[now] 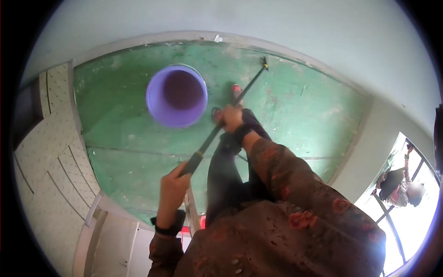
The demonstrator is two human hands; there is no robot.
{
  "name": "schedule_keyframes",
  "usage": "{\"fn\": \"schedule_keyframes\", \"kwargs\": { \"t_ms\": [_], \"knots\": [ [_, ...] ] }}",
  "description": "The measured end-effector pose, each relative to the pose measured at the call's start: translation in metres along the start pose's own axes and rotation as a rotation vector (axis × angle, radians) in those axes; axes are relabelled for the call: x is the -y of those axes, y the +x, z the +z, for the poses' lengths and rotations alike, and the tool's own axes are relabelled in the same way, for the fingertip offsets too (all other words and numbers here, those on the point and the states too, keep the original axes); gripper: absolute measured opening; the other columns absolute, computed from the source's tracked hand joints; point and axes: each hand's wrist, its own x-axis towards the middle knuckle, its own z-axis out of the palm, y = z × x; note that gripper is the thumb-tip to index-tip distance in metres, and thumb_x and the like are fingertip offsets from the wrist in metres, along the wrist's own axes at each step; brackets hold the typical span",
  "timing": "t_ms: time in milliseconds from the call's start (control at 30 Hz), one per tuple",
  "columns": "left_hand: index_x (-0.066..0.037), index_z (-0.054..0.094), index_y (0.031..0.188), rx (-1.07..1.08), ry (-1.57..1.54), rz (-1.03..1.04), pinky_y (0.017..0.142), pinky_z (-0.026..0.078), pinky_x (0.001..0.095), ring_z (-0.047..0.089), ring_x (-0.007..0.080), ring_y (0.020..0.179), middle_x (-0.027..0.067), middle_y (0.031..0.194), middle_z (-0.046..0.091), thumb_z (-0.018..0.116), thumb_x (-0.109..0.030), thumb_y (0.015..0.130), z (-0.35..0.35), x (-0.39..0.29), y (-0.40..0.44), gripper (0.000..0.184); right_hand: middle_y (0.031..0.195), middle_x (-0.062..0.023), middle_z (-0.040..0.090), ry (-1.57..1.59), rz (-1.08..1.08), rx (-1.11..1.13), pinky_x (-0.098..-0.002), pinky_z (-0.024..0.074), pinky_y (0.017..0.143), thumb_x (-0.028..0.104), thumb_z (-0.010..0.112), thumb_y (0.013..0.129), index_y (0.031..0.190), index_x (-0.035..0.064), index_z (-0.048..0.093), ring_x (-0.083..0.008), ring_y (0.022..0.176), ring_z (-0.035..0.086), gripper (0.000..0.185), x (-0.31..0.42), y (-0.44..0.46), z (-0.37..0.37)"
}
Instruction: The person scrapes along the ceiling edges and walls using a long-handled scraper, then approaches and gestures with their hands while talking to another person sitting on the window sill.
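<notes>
Pole [212, 139]: one, long and dark, in both our hands; it slants across the front of our legs, its near end by our left hand, its far end out ahead to the right of the bucket.
Right hand [233, 116]: closed around the middle of the shaft, slightly blurred.
Left hand [173, 185]: closed around the thick grip at the near end; we cannot make out each finger.
Yellow collars: one [200, 153] between our hands, another [266, 66] close to the far end.
End fitting [265, 60]: small and dark, near the foot of the wall [277, 23]; its exact form, and whether it touches the floor, we cannot tell.
Bucket [154, 99]: purple, wide-mouthed, upright on the green floor [295, 120], ahead and to our left, apart from the pole; its inside is shadowed, contents unclear.
Step in hand: we judge that we are guiding the pole two-handed, feet on the floor.
Handling: by our judgement, a change of angle calls for both hands together, with the shaft kept off the bucket's rim.
Surroundings: patterned panels [50, 152] on our left; another person [400, 194] at the bright window, well apart from us.
</notes>
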Motion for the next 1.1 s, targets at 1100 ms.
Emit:
{"fn": "schedule_keyframes", "kwargs": {
  "t_ms": [1100],
  "knots": [
    [0.001,0.057,0.116,-0.104,-0.200,-0.407,0.043,0.034,0.0212,0.042,0.0056,0.047,0.0023,0.056,0.051,0.051,-0.012,0.077,-0.260,0.081,0.030,0.042,0.062,-0.0161,0.047,-0.111,-0.046,-0.079,-0.0427,0.0454,0.047,0.016,0.042,0.086,0.077,-0.0070,0.044,-0.0295,0.053,0.052,0.024,-0.098,0.033,0.298]
  ]
}}
